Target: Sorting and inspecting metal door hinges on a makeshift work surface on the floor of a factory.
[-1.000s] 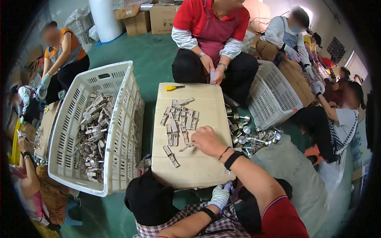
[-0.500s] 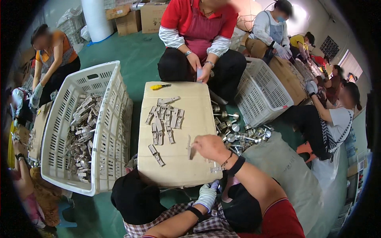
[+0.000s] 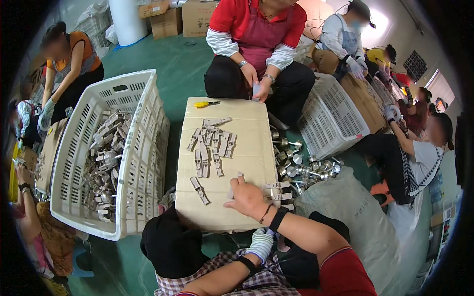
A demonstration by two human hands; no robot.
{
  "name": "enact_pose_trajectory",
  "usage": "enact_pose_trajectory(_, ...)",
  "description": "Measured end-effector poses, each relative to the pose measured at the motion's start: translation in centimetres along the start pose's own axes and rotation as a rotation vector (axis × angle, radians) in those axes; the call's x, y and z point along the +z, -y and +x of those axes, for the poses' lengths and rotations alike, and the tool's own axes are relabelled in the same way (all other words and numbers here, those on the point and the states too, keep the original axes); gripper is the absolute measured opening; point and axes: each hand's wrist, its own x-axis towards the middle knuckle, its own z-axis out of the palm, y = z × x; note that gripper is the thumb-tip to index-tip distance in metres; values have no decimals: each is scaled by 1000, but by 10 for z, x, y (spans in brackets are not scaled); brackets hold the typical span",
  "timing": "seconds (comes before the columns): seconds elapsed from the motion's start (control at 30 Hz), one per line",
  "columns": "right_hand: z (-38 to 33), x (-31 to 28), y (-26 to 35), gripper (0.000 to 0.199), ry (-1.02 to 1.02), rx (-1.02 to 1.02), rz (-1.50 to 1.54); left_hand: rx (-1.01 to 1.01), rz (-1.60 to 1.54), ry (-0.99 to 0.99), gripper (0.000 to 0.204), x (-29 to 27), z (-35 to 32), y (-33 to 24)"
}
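Our R hand (image 3: 248,198) is low on the desk (image 3: 247,130), grip narrow on a grey clip (image 3: 230,193), mostly hid. More clips (image 3: 203,152) lie bunched past it, yellow box cutter (image 3: 202,104) at far end. Our gloved L hand (image 3: 261,243) is by near edge, can't tell its grip

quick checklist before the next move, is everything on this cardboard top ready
1. Right hand over the cardboard top: ok, it is at the near right part.
2. Right hand's grip: cannot tell, the fingers hide most of what is under them.
3. Left hand grip: cannot tell, it is gloved and low by the near edge, contents hidden.
4. Yellow-handled tool away from both hands: ok, it lies near the far edge.
5. Grouped metal clips neatly separated: not ok, they lie crowded together, some overlapping.
6. Metal clips by the right wrist well inside the edge: not ok, they lie close to it.
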Motion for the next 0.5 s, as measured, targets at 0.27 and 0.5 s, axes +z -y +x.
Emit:
enact_pose_trajectory(0.27, 23, -14, -64, 26, -280, -47, 69, 15, -358, 38, 33, 5, -2, 1)
enact_pose_trajectory(0.5, -12, -43, -143, 17, -194, 578, 1245, 23, -322, 46, 31, -1, -11, -12)
